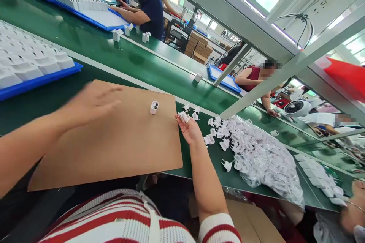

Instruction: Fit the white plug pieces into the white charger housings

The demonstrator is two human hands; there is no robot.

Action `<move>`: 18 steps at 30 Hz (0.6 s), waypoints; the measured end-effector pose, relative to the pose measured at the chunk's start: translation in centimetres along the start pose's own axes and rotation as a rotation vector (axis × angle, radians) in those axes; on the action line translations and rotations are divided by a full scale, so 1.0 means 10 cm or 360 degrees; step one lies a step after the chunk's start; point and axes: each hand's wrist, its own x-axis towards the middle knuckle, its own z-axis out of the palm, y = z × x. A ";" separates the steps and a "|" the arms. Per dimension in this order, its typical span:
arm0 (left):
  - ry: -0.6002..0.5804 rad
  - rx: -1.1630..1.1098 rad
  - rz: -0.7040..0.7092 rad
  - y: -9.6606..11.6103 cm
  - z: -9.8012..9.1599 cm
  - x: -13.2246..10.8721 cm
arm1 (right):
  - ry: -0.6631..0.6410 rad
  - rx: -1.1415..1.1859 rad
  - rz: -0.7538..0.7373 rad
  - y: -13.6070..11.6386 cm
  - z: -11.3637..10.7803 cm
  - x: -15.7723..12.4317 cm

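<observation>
One white housing (154, 107) stands on the brown cardboard (137, 140), two hands around it! Right hand (190, 131) pinches a white plug piece (184, 117) at the cardboard's right edge; left hand (98, 100), blurred, hovers over the left half, fingers stretched out. One bulging plastic bag (265, 159) crowds the right, its plugs too many to count. One slanted metal post (256, 92) cuts across a co-worker (249, 76); one blue tray (57, 76) fills the near left.

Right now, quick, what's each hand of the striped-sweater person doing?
Left hand: open, blurred, nothing visible in it.
Right hand: closed, fingers holding at least one small white plastic plug piece.
</observation>
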 end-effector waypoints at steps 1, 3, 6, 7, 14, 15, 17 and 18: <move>-0.0200 -0.0041 0.0146 0.01 0.12 0.08 | 0.0009 -0.0009 0.0034 0.00 0.00 -0.01; -0.0568 -0.0097 0.0380 0.05 0.38 0.29 | 0.0055 -0.0073 0.0081 0.01 -0.01 -0.02; -0.0806 -0.0139 0.0479 0.14 0.74 0.60 | 0.0106 -0.0237 0.0051 0.02 -0.01 -0.03; -0.0840 -0.0165 0.0484 0.17 0.83 0.67 | 0.0111 -0.0292 0.0008 0.02 0.00 -0.03; -0.0655 -0.0330 0.0458 0.39 1.19 0.47 | 0.0026 -0.0500 -0.0274 0.05 0.11 -0.08; -0.0618 -0.0379 0.0456 0.40 1.23 0.41 | 0.0024 -0.0555 -0.0294 0.06 0.13 -0.09; -0.0558 -0.0474 0.0461 0.40 1.31 0.31 | 0.0021 -0.0718 -0.0375 0.08 0.14 -0.11; -0.0536 -0.0496 0.0464 0.39 1.34 0.29 | 0.0014 -0.0842 -0.0468 0.09 0.15 -0.12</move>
